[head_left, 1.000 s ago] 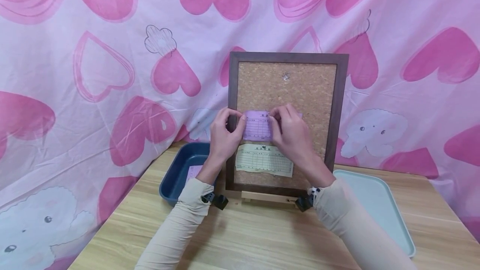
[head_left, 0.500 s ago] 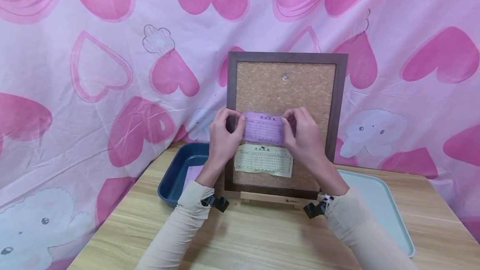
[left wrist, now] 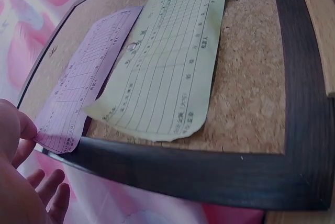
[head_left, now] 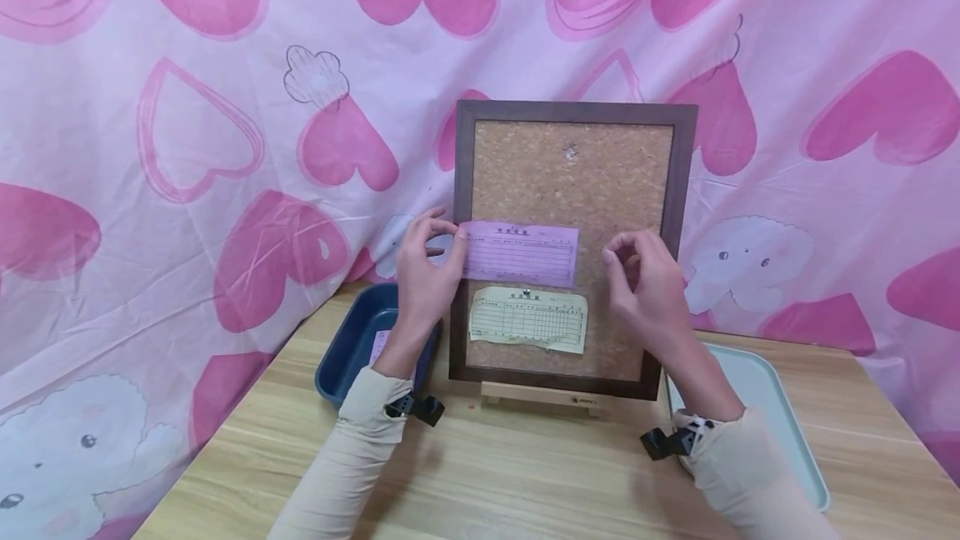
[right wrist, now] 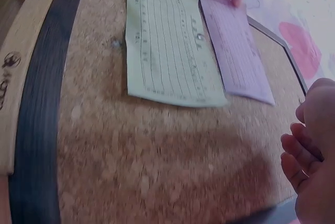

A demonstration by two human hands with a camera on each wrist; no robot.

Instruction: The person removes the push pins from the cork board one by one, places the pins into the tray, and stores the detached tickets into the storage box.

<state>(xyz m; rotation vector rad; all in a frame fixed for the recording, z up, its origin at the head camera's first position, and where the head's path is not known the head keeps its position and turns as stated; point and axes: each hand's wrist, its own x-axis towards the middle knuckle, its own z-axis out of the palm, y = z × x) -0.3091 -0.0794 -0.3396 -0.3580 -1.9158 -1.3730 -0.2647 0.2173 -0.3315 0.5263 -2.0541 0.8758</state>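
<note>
My left hand (head_left: 431, 277) pinches the left end of a purple receipt slip (head_left: 521, 255) with thumb and forefinger. The slip lies across the cork of a dark-framed corkboard (head_left: 600, 190), its left end over the frame. Its right end is free. To the right of it, my right hand (head_left: 648, 286) is apart from the paper, fingers loosely curled; no object shows between them in the right wrist view. Below the purple slip, a pale green receipt slip (left wrist: 172, 56) hangs by a clear pushpin (left wrist: 132, 47) at its top edge.
A small clear cluster (head_left: 571, 152) sits near the corkboard's top. At left, a dark blue tray (head_left: 337, 357) contains more purple paper, partly behind my left wrist. A pale blue-green tray (head_left: 787, 423) lies at right. A wooden easel (head_left: 540, 396) supports the board.
My right hand has let go of the purple slip and moved right, away from it. My left hand has shifted left, taking the slip along.
</note>
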